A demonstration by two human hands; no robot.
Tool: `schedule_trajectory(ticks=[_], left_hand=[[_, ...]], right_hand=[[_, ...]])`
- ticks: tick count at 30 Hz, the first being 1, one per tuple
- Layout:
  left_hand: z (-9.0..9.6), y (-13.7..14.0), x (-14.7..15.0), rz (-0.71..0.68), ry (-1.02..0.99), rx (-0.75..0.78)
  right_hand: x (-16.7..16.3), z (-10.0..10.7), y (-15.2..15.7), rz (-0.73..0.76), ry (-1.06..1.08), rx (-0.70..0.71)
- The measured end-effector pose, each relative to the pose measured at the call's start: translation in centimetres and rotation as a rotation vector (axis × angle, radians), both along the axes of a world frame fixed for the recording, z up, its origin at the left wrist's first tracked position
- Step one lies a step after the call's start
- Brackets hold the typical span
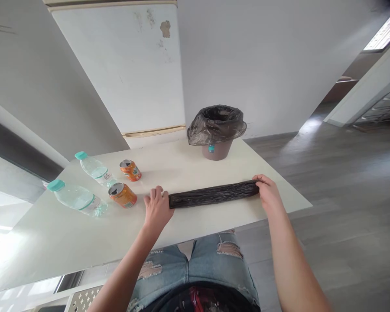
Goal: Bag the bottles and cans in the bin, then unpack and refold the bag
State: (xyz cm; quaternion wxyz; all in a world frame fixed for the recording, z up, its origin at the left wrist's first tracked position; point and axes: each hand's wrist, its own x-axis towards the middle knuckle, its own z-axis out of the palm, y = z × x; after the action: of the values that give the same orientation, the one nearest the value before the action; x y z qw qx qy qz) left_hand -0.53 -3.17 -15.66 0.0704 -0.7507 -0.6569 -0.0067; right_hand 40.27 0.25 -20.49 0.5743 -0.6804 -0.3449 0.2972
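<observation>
A black plastic garbage bag [212,196], gathered into a long narrow strip, lies stretched sideways just over the white table. Its left end is in my left hand [157,206], whose fingers are closed around it. At the other end, my right hand [267,190] pinches the bag between thumb and fingers. Left of my left hand are two orange drink cans, the nearer can [122,195] and the farther can [130,170], both with opened tops. Behind the strip stands a brownish trash bin [217,151] lined with another black bag [219,125].
Two clear plastic bottles with teal caps, the nearer bottle [78,198] and the farther bottle [94,168], are at the left of the white table [195,219]. A white refrigerator [126,69] stands behind. The table's right edge borders grey floor [341,186].
</observation>
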Motion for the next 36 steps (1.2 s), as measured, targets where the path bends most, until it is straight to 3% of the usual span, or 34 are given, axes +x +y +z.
schedule_trajectory(ticks=[4, 7, 10, 12, 15, 19, 22, 27, 36], left_hand=[[0.8, -1.2, -1.6, 0.142, 0.052, 0.005], [1.6, -2.5, -1.8, 0.121, -0.012, 0.093], [2.6, -3.6, -0.5, -0.024, -0.159, 0.201], [3.4, -3.8, 1.4, -0.182, -0.227, 0.208], [3.9, -3.0, 5.7, -0.418, -0.284, 0.181], [1.5, -0.4, 11.7, -0.633, -0.243, 0.136], [-1.6, 2.0, 13.5, -0.633, -0.151, 0.093], [-4.9, 3.7, 11.4, -0.624, -0.153, 0.018], [-6.3, 2.0, 5.2, -0.513, -0.150, -0.038]], right_hand=[[0.2, 0.3, 1.0, 0.036, -0.110, -0.056], [-0.6, 1.7, 0.3, 0.108, -0.413, -0.061], [-2.5, 3.7, -1.3, 0.240, -0.714, 0.153], [-4.0, 5.1, -2.2, 0.444, -0.833, 0.279], [-5.8, 6.4, -2.5, 0.796, -1.026, 0.296], [-6.5, 5.7, -1.3, 0.995, -1.169, 0.240], [-6.1, 3.9, -0.3, 1.088, -1.224, 0.162], [-5.6, 1.2, 0.0, 1.134, -1.234, 0.081], [-5.3, 0.2, -0.3, 1.086, -1.203, 0.047]])
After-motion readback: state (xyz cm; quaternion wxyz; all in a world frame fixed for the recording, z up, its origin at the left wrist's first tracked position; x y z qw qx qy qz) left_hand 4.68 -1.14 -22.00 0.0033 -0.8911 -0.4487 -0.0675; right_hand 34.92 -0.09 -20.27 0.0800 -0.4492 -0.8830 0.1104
